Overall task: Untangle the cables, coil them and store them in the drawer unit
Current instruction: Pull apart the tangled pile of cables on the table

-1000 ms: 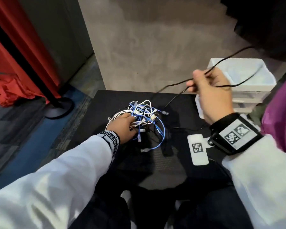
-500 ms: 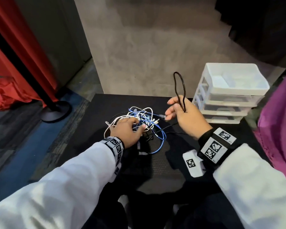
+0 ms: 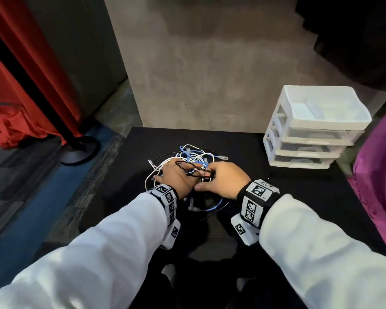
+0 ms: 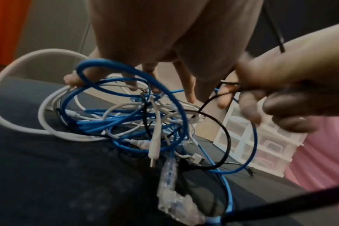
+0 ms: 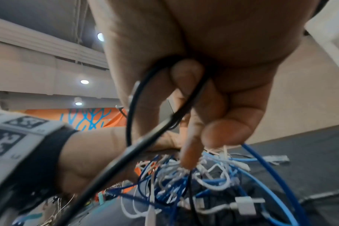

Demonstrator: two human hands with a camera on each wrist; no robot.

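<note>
A tangle of blue, white and black cables (image 3: pixel 194 156) lies on the black table (image 3: pixel 299 197). My left hand (image 3: pixel 176 179) rests on the tangle's left side, and in the left wrist view its fingers (image 4: pixel 188 85) are spread and fairly straight on the tangle (image 4: pixel 135 122). My right hand (image 3: pixel 223 179) sits right beside it and grips a thin black cable (image 5: pixel 137 97), with fingers (image 5: pixel 186 75) curled through its loop. That black cable (image 3: pixel 184 167) loops over the back of my left hand. The white drawer unit (image 3: pixel 310 134) stands at the table's back right, all its drawers pushed in.
A grey partition wall rises behind the table. A red curtain (image 3: pixel 31 63) and a black stand base (image 3: pixel 78 150) are on the floor at left. Purple cloth (image 3: pixel 379 175) hangs along the table's right edge.
My right hand came down from the upper right to the tangle, bringing the black cable loop with it. The loop now lies across my left hand, which stayed on the tangle.
</note>
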